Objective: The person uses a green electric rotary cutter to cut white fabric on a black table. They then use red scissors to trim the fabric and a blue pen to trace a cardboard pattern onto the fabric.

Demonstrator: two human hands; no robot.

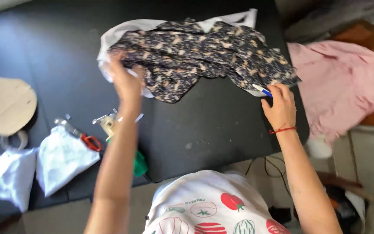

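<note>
A dark patterned fabric [200,56] with a white lining lies bunched on the black table [221,125]. My left hand [126,80] grips the fabric's left edge, fingers closed around the white and dark cloth. My right hand [278,106] rests at the fabric's right corner and holds a blue-and-white pen [262,90] against it. A red string circles my right wrist.
Scissors with red handles [83,136], a metal tool [105,121], a green object [140,164] and white cloth pieces [61,158] lie at the left. A cardboard shape [5,104] sits far left. A pink garment [343,86] lies beyond the table's right edge.
</note>
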